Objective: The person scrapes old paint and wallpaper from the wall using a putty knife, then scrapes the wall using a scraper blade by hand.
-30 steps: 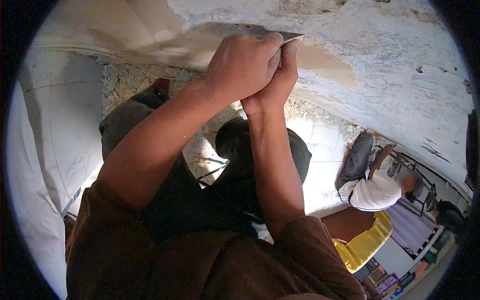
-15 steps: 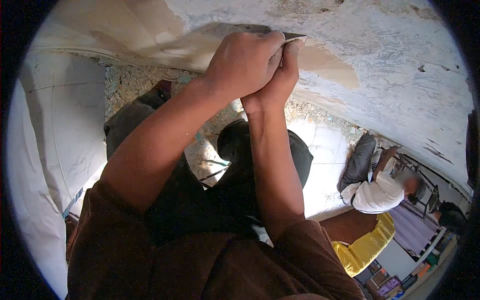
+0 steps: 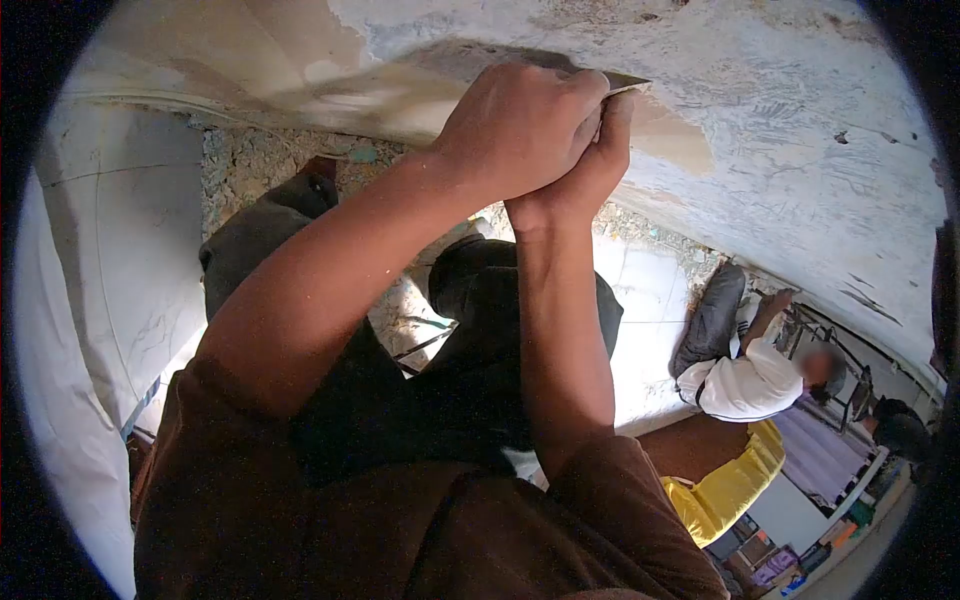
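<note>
My left hand (image 3: 525, 130) is closed at the wall (image 3: 780, 130), pressed against my right hand (image 3: 588, 170). Between the fingers of both hands is a thin flat piece (image 3: 628, 88), its pale edge and corner sticking out to the right against the wall. The rest of it is hidden by my fingers, so its kind cannot be told. Around it the wall shows a smooth beige patch (image 3: 675, 140) beside rough whitish-grey plaster. Dust lies on my left knuckles.
Rubble (image 3: 245, 165) lies on the floor along the wall's foot, near my legs. White tiles (image 3: 645, 290) show at the right. Farther right, a person in a white shirt (image 3: 755, 380) sits by the wall. A yellow cloth (image 3: 735, 490) and shelves are at lower right; white sheeting (image 3: 65, 400) hangs left.
Both my hands have slid to the right along the wall, with the thin flat piece between them. The grip looks the same.
</note>
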Action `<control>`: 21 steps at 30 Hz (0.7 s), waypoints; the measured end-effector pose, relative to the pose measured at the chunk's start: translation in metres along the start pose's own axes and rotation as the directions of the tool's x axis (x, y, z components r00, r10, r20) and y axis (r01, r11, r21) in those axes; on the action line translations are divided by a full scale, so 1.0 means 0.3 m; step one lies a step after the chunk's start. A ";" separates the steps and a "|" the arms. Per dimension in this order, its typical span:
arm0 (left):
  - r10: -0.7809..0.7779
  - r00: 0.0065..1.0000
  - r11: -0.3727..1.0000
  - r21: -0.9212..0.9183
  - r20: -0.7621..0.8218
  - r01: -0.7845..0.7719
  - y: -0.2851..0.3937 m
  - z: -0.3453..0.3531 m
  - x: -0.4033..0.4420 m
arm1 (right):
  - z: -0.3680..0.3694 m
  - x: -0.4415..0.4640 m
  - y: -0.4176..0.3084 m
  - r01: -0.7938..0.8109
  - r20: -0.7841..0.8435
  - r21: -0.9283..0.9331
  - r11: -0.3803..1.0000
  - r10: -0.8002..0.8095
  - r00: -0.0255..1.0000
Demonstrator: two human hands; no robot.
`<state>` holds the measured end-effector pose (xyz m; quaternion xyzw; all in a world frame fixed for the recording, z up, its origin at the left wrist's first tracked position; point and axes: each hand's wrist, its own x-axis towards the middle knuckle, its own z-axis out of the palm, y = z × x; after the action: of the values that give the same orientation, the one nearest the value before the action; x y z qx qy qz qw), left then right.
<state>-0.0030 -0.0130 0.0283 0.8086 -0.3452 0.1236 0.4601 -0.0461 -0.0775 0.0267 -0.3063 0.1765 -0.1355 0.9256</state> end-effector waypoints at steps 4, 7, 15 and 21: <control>-0.017 1.000 1.000 -0.004 0.007 0.017 -0.021 -0.032 -0.031 | -0.014 -0.001 0.032 -0.067 0.028 0.009 0.998 0.067 0.997; -0.044 0.999 0.999 0.024 0.020 0.043 -0.036 -0.055 -0.042 | 0.013 -0.007 0.065 -0.063 0.029 0.017 0.998 0.063 0.998; -0.021 0.999 0.995 0.099 0.029 0.018 -0.035 -0.064 -0.031 | 0.008 0.000 0.069 -0.065 0.048 0.034 0.997 0.063 0.997; 0.007 0.996 0.993 0.118 0.087 -0.017 -0.028 -0.051 0.002 | -0.001 0.014 0.052 -0.066 0.058 0.064 0.996 0.062 0.996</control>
<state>0.0051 0.0023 0.0315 0.8370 -0.3617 0.1113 0.3952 -0.0403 -0.0671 0.0158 -0.2737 0.1556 -0.1029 0.9435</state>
